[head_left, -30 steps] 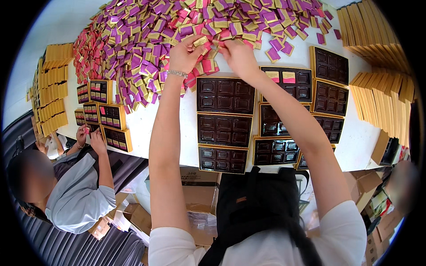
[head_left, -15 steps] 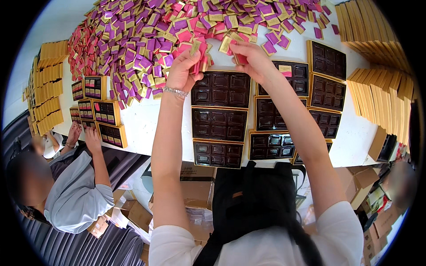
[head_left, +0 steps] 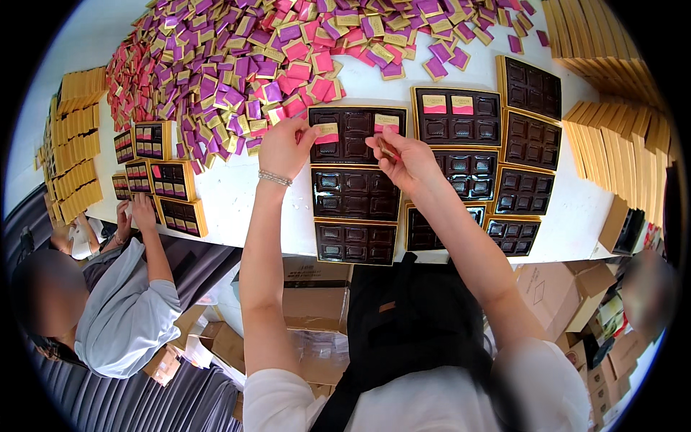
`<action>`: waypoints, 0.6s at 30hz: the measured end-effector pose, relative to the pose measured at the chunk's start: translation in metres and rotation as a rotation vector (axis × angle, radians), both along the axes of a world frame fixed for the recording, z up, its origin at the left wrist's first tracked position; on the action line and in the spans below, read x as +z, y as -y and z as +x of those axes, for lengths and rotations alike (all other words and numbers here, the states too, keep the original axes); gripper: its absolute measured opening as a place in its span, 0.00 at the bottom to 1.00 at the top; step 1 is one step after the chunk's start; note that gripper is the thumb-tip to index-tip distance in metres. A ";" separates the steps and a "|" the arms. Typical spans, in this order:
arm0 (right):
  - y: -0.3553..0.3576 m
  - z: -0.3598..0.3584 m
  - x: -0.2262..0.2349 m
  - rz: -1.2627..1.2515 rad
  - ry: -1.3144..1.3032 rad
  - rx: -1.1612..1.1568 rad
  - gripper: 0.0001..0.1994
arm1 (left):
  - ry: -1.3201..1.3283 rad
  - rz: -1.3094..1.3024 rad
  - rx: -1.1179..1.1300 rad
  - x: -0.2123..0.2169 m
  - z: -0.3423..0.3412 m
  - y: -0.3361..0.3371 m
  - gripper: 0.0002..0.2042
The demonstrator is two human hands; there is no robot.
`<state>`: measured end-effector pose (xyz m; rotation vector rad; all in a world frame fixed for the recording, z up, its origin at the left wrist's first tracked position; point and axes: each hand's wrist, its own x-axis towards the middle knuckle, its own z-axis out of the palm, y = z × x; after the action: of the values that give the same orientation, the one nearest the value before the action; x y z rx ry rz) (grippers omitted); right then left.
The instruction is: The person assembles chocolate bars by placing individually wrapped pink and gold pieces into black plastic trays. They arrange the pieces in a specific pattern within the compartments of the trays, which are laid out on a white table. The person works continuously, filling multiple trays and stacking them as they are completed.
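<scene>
Although two pink-and-gold pieces [head_left: 326,137] are seen at the upper corners of the dark tray [head_left: 353,150], its other visible pockets [head_left: 358,121] are unfilled. At its left, one is touched by the left hand [head_left: 286,150], fingers bunched, hold unclear; at its right, a wrapped piece [head_left: 388,148] is pinched in the curled right hand [head_left: 407,160].

Left hand [head_left: 286,149]: fingertips at edge of pink-and-gold square [head_left: 327,133], upper left of dark box [head_left: 354,150]. Right hand [head_left: 412,160] over box's right end, gripping small gold piece [head_left: 387,148]; second pink-and-gold square [head_left: 389,122] by its fingertips. Neighbouring box [head_left: 455,131] at right: 2 squares, top row. Beyond, purple-pink-gold heap [head_left: 216,79] on white table [head_left: 223,198]. Co-worker [head_left: 126,309] at left.
</scene>
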<state>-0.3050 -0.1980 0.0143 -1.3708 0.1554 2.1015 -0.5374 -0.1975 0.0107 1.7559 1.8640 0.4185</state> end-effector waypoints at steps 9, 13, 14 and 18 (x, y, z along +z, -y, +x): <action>0.025 0.025 0.017 0.394 0.118 0.221 0.17 | -0.123 0.018 0.137 0.002 0.016 -0.001 0.23; 0.019 0.028 0.008 0.451 0.121 0.216 0.18 | 0.016 -0.171 0.206 -0.003 0.013 -0.008 0.25; 0.018 0.028 0.008 0.461 0.132 0.216 0.18 | 0.033 -0.218 0.220 -0.004 0.012 -0.011 0.26; 0.029 0.023 0.003 0.871 0.516 0.260 0.12 | 0.072 -0.306 0.277 -0.012 0.014 -0.012 0.25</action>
<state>-0.2825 -0.2271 0.0171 -1.3265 -1.0635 1.5796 -0.5237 -0.1853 -0.0015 1.2745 2.0045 0.2761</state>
